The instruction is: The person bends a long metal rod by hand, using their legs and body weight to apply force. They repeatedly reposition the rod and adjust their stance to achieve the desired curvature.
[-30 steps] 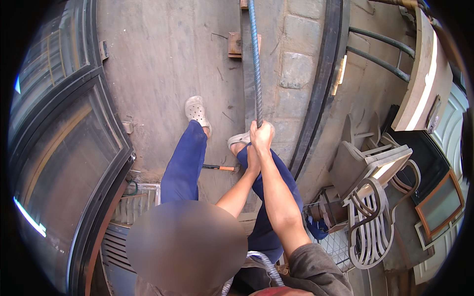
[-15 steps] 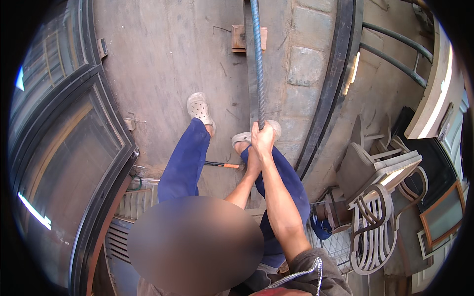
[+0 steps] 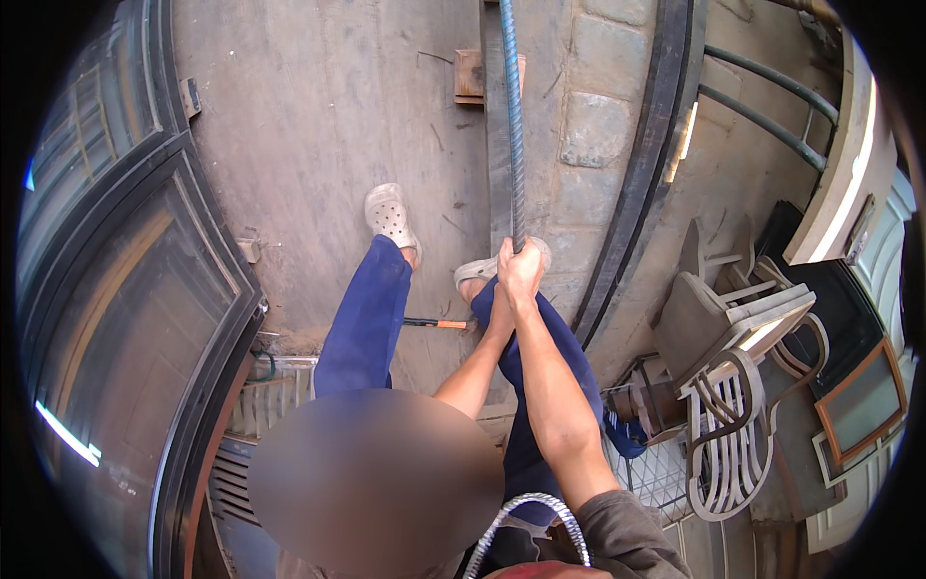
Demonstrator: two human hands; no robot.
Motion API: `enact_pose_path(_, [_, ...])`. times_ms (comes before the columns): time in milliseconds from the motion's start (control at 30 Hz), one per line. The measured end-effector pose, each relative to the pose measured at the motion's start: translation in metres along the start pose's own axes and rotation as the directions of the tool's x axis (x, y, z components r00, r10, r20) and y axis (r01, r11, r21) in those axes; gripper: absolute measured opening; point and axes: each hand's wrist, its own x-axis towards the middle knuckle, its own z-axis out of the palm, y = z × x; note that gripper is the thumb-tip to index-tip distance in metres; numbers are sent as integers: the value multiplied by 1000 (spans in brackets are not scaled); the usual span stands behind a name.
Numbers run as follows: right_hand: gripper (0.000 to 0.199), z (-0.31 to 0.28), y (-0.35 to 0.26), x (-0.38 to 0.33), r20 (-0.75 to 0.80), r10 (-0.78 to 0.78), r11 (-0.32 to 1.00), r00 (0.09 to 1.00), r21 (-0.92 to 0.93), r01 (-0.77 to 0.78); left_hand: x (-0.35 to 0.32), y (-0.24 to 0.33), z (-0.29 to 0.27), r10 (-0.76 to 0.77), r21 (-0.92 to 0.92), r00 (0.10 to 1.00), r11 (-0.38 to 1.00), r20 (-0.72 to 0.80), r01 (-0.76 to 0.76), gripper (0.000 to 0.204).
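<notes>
Your right hand [image 3: 522, 270] wrapped round ribbed rod [image 3: 513, 125]; your left hand [image 3: 502, 309] partly hidden beside it, can't tell its grip. Black-and-orange tool [image 3: 439, 323] on floor [image 3: 289, 145].

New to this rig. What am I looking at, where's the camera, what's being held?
No machine here: these are a person's own bare hands, seen from above by a wide fisheye camera worn on the head, so straight edges bend. The right hand grips a long ribbed metal bar. The left hand sits just behind it, its grip mostly hidden. On the floor lies a black-and-orange tool, between the legs. Grey chairs are at the right.
</notes>
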Motion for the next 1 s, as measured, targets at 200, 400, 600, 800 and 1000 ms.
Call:
enact_pose_path(200, [35,-2,-2,-20,-57,-139,990,989,-12,139,-31,44,-7,-155,249,968,947,-196,202,21])
enact_pose_path(400, [54,-13,-29,-48,-52,-46,989,998,-143,39,-32,55,-13,-5,9,935,1000,-354,9,19])
enact_pose_path(600, [49,24,-6,-14,-6,-138,989,990,57,138,-10,15,-25,21,122,969,992,-245,9,15])
enact_pose_path(800, [46,25,0,-9,30,-22,998,999,56,21,-7,16,-15,-147,-143,955,983,-258,113,8])
enact_pose_path(1000, [45,9,-15,-11,457,73,805,886,497,-323,-11,15,-31,68,107,954,993,-291,-39,24])
